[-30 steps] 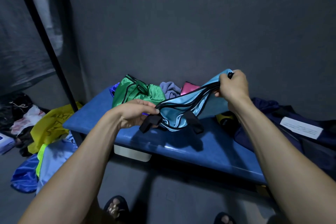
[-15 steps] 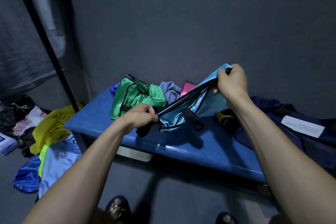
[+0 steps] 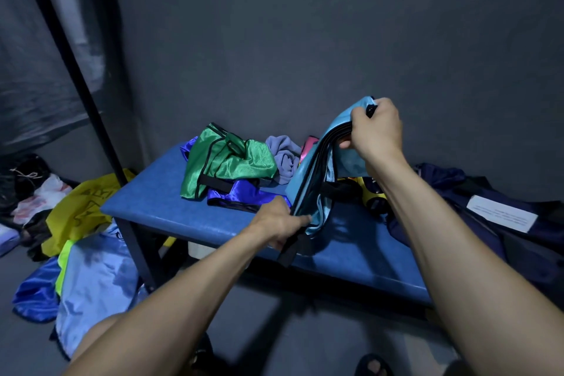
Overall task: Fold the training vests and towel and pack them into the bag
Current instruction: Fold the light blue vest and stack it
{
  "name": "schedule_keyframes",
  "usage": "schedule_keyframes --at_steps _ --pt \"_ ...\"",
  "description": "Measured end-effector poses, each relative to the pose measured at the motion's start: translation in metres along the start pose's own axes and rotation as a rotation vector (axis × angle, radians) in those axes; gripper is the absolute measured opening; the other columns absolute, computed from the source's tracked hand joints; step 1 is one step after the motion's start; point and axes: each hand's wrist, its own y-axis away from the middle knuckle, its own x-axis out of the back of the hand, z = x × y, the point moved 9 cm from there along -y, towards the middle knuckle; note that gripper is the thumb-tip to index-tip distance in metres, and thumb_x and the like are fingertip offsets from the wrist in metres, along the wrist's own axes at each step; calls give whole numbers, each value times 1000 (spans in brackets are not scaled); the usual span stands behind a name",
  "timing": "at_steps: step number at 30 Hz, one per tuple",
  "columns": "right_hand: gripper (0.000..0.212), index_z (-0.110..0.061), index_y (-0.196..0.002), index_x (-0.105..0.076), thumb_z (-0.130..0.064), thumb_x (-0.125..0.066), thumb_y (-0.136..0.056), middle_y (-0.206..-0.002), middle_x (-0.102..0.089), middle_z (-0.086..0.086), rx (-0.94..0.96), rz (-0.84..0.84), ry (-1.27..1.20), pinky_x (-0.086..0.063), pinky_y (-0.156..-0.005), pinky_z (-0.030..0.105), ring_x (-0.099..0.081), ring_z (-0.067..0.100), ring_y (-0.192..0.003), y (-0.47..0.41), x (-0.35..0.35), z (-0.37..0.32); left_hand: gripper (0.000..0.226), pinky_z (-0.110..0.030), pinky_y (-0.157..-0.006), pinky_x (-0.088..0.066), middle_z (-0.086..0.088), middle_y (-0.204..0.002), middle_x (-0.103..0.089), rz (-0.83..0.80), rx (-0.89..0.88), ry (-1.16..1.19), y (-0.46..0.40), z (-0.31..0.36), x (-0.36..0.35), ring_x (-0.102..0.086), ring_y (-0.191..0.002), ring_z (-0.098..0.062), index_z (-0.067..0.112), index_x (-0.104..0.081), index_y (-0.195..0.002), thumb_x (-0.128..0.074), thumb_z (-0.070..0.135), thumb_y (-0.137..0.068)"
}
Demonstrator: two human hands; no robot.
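— What lies nearest the camera in this dim, grey-walled room?

— Two bare forearms reaching over a dark floor toward a blue padded surface on dark legs. The left hand is closed on the lower edge of a light blue vest with black trim, just above the surface's front edge; the right hand grips the vest's top end, higher and farther back, so the cloth hangs steeply between them.

— And around it?

— On the floor to the left, a heap of shiny cloth in pale blue, royal blue and neon yellow, with a yellow bag behind it. On the surface beyond the hands, a green vest lies crumpled over a royal blue vest; a greyish-lilac towel sits behind, with a pink scrap just visible past the held vest. To the right, a dark navy bag bearing a white label slumps beside the surface. A black pole leans across the far left wall.
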Motion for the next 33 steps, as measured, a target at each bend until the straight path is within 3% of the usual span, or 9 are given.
schedule_keyframes --at_steps 4,8,13,15,20,23,26,31,33 --pt "11 -9 -101 -47 -20 -44 -101 -107 -59 8 19 10 14 -43 -44 23 -69 15 -47 0 2 0 33 -33 -72 -57 -13 -99 -74 80 -6 142 -3 3 5 -72 -86 -30 12 -69 -105 -63 39 -87" --pt "12 -9 -103 -48 -21 -44 -100 -114 -60 13 13 18 12 -46 -47 28 -70 17 -48 0 3 6 21 -43 -57 -61 -18 -86 -73 35 37 479 -6 -1 6 -71 -59 -32 9 -63 -107 -69 17 -89" --pt "10 -12 -101 -44 -21 -42 -102 -113 -57 11 -10 29 47 -41 -41 24 -70 17 -49 -5 8 19 31 -43 -54 -62 -21 -94 -71 -77 67 605 -1 6 9 -71 -67 -28 -3 -60 -118 -61 -8 -87" --pt "11 -11 -100 -45 -21 -43 -102 -109 -55 8 -32 51 71 -42 -43 25 -69 16 -48 -9 14 29 32 -42 -52 -62 -19 -94 -69 -116 41 505 1 9 16 -70 -65 -26 -2 -59 -116 -59 -12 -86" --pt "10 -8 -86 -51 -14 -49 -93 -87 -57 11 -148 34 80 -57 -42 37 -59 14 -33 -23 25 57 21 -36 -45 -56 -13 -84 -70 -15 -104 -300 11 17 65 -69 -49 -24 16 -66 -99 -61 2 -84" --pt "11 -3 -93 -57 -10 -50 -91 -82 -62 19 -281 -24 21 -46 -34 24 -60 17 -33 -27 24 77 17 -51 -59 -60 -14 -66 -70 -49 -69 -251 3 15 85 -65 -50 -26 11 -64 -93 -61 -3 -84" --pt "14 0 -104 -55 -7 -49 -94 -74 -62 19 -402 -82 -49 -42 -32 20 -62 16 -35 -25 13 94 17 -37 -49 -52 -11 -55 -65 64 -59 -169 -13 19 108 -56 -45 -23 11 -66 -88 -63 -4 -81" --pt "13 -2 -103 -57 -2 -47 -94 -49 -61 12 -409 -75 -191 -40 -32 17 -60 12 -34 -45 11 84 14 -25 -68 -46 -3 -78 -71 407 -213 -225 -23 75 168 -67 -80 -23 21 -69 -79 -65 7 -80" --pt "17 -10 -106 -55 -2 -46 -95 -65 -61 15 -380 -47 -254 -39 -33 17 -58 11 -33 -49 19 74 17 -26 -72 -45 0 -82 -70 558 -310 -247 -14 96 194 -63 -82 -23 24 -68 -82 -64 9 -78"
